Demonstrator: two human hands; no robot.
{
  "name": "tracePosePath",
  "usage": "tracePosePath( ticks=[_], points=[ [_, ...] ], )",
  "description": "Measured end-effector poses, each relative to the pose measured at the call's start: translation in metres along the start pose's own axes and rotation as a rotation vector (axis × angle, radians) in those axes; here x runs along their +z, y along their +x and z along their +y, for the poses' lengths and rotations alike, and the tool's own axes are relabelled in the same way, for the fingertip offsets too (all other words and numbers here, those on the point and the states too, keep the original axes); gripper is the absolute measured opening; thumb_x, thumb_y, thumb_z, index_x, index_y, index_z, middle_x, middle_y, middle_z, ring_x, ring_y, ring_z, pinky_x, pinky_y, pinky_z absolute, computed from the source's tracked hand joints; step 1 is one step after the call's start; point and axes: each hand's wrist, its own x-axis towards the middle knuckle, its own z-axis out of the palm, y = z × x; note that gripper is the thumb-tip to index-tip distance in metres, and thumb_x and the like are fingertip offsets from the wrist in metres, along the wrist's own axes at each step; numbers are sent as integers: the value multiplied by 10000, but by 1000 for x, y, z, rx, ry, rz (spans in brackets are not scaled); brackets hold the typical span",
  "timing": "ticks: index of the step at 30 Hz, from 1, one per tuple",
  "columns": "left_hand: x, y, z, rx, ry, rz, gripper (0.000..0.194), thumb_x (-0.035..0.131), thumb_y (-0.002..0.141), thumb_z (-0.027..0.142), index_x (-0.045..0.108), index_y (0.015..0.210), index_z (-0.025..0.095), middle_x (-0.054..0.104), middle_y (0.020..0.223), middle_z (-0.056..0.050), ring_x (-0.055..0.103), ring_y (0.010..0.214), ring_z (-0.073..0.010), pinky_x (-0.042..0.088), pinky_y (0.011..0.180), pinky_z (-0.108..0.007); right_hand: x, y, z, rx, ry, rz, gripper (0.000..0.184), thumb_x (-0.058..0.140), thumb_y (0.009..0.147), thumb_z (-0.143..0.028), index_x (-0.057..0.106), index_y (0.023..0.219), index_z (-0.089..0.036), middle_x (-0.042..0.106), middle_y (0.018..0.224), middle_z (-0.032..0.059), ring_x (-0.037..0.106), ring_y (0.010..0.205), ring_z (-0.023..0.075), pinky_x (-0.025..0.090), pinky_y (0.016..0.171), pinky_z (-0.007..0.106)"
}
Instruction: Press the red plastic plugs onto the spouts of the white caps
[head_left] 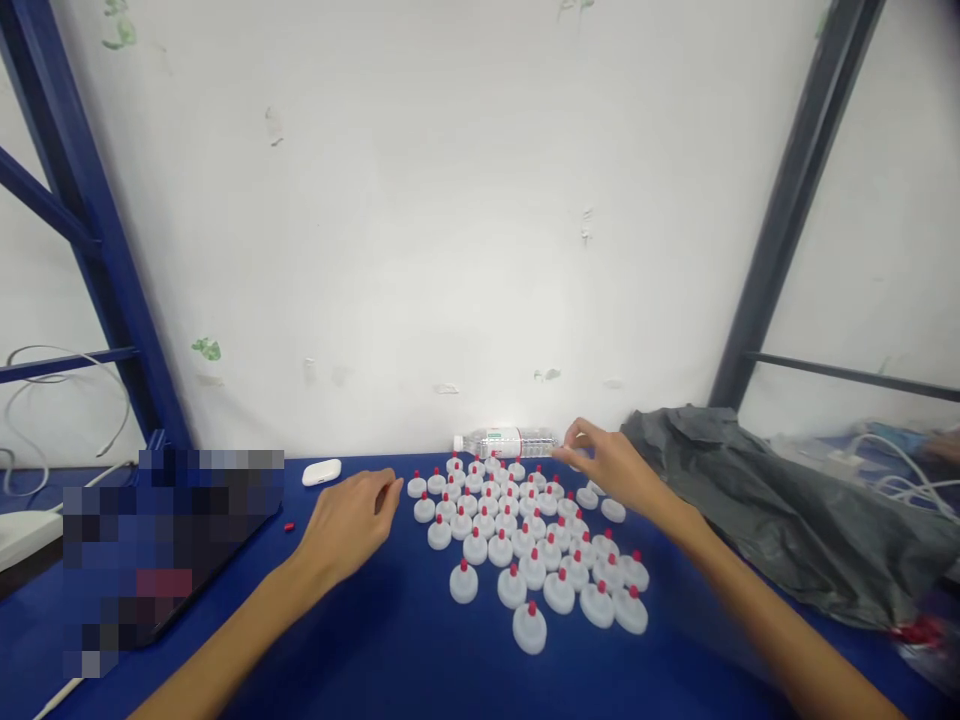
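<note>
Many small, round, translucent white plastic pieces with red tips (500, 547) stand in a cluster on the blue table. At the cluster's right back edge, a white piece (613, 511) shows no red tip, with others like it beside it. My left hand (351, 522) is closed just left of the cluster, thumb and fingers together; whatever it holds is hidden. My right hand (606, 462) is over the back right of the cluster, its fingers pinched near a pale piece that I cannot make out clearly. A single red tip (289, 527) lies left of my left hand.
A clear bottle (501, 442) lies on its side against the wall. At the left are a white earphone case (322, 472) and a blurred-out dark device (187, 540). A dark grey plastic bag (780, 510) lies at the right. Blue metal posts (112, 240) flank the table (420, 660).
</note>
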Motion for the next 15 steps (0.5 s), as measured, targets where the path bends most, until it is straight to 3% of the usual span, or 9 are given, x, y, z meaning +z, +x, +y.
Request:
tracePosePath(
  ticks=[3,6,11,15],
  points=[
    [8,1,-10,15,54,-96,262,412,955,265,599,783,205,635,845,-60,598,798,-230,376,665,-316,2,4,22,-35,-8,-86,215,602,932,-449,627,876,-243,765,1037,26,711,955,220,527,831,323],
    [14,-2,-14,26,85,-165,230,428,919,217,645,844,213,653,901,-69,621,848,-238,408,684,-319,10,7,35,-28,-75,-57,258,593,920,-465,702,890,-233,746,1037,60,678,1012,261,486,901,382],
    [16,-3,-19,43,138,-221,230,456,841,148,613,986,233,677,924,-51,637,883,-239,405,689,-319,18,6,54,4,-164,-87,267,607,900,-446,753,863,-225,750,851,57,689,839,256,472,775,359],
    [14,-5,-17,43,167,-245,178,479,792,135,575,911,227,684,875,-45,636,813,-242,374,640,-320,17,4,54,2,-207,-122,224,634,880,-426,754,874,-237,768,818,28,707,774,243,468,731,339]
  ],
)
